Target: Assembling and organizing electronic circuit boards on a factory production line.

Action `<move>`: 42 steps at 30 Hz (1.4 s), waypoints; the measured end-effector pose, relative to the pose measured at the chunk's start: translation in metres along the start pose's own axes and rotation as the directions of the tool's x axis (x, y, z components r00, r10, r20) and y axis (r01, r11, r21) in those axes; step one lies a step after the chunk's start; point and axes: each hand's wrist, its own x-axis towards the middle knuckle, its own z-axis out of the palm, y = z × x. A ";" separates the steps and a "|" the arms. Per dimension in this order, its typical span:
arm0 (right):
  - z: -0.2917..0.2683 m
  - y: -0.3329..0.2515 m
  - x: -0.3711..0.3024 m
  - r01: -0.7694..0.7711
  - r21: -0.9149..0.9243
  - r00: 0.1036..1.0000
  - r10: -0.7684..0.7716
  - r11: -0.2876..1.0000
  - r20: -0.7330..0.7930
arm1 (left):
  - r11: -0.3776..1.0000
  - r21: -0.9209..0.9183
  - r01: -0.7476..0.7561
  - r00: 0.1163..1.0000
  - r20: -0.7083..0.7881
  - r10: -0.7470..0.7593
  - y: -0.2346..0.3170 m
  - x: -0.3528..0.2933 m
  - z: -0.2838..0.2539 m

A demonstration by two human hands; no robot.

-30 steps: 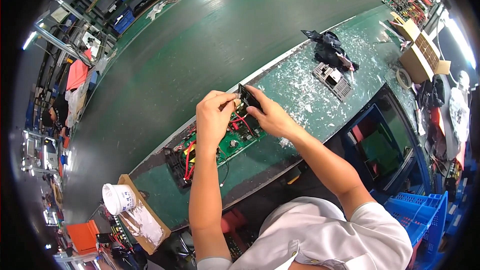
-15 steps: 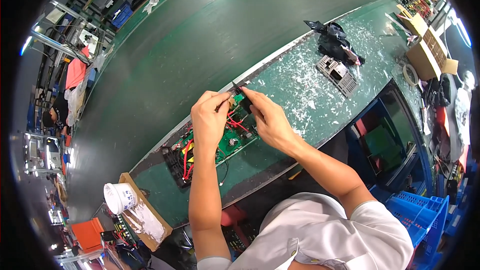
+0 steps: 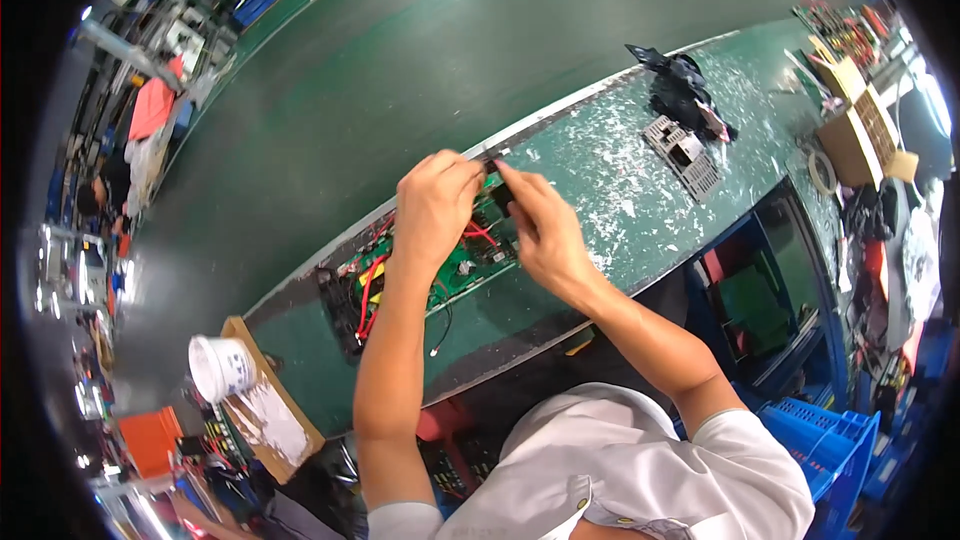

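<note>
Head camera view is looking down at a person's two bare hands working over a green circuit board point(image 3: 463, 273), which is lying near the middle on a green bench point(image 3: 600, 180). Left hand point(image 3: 437, 205) is sitting at 12 o'clock from the board's middle. Its fingers are bending in close to the thumb, but they are looking blurry, so I cannot tell if they are gripping anything. Right hand point(image 3: 548, 230) is resting at about 2 o'clock. Its fingers and thumb are touching a small black piece point(image 3: 502, 198) at the board's far end, and I cannot tell if they are squeezing it. Red wires point(image 3: 370, 292) are curling over the board, and a chunky black part point(image 3: 340, 308) is sitting at its 8 o'clock end. At 2 o'clock, farther off, a grey plastic frame point(image 3: 683, 155) is lying just beside a crumpled black bag point(image 3: 683, 90), with white flecks scattering around. At 8 o'clock a white tub point(image 3: 218, 368) is standing by a cardboard tray point(image 3: 305, 435). At 4 o'clock a blue crate point(image 3: 830, 440) is sitting beside the person.
</note>
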 end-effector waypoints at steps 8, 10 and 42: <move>-0.024 0.027 0.019 -0.075 -0.159 0.992 0.090 0.984 0.091 | 0.958 -0.142 0.251 0.955 -0.123 -0.268 -0.028 0.003 -0.087; -0.030 0.043 0.005 -0.103 -0.236 0.986 0.131 0.966 0.106 | 0.837 -0.416 0.356 0.863 -0.198 -0.465 -0.068 -0.037 -0.109; 0.031 -0.015 -0.099 -0.304 0.344 0.789 0.032 0.888 0.614 | 0.503 -0.700 0.506 0.750 0.069 -0.658 -0.109 -0.072 -0.117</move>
